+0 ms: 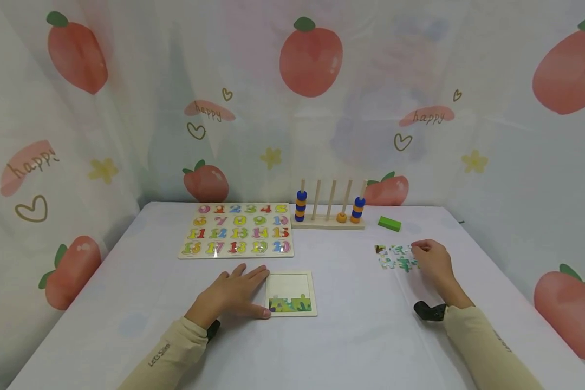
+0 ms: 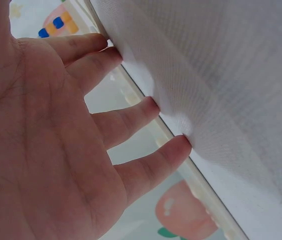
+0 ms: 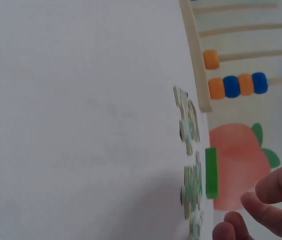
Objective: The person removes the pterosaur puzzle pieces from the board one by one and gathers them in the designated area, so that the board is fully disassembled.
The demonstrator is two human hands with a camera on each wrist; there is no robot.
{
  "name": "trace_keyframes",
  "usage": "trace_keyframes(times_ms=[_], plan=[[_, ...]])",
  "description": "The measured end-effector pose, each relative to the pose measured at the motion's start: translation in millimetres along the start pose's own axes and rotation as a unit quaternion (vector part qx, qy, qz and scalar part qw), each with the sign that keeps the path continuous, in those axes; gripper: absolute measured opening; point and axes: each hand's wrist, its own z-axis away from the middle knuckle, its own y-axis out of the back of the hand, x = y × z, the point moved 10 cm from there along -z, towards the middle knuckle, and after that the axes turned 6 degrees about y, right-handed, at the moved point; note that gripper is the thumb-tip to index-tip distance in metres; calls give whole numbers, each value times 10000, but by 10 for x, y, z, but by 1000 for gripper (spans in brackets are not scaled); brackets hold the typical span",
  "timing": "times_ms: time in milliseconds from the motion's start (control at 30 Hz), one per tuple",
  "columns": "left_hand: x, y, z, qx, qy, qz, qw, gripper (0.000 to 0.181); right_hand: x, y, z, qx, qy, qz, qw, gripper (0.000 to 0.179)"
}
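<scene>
Puzzle tray (image 1: 291, 293) pale wood, matt; tablecloth (image 1: 351, 341) woven cloth; bead rack (image 1: 329, 208) wood.

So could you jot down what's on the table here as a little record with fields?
left hand: left hand lies flat, fingers straight, beside the puzzle tray
right hand: right hand reaches over the loose puzzle pieces; whether it holds one cannot be told
puzzle tray: bottom row filled, the rest bare
far side: number board, bead rack, green block
surface: white table
</scene>
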Motion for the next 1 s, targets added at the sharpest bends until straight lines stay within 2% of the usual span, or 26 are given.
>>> trace_keyframes(times_ms=[267, 533, 1000], plan=[[-4, 2, -4, 57, -23, -45, 10000, 101, -311, -264, 113, -388, 546, -44, 9977, 39], [-8, -13, -5, 40, -11, -43, 10000, 101, -605, -553, 239, -764, 1134, -117, 9905, 33], [-13, -16, -14, 54, 23, -21, 10000, 101, -1070, -1076, 532, -1250, 1568, -142, 9796, 23]])
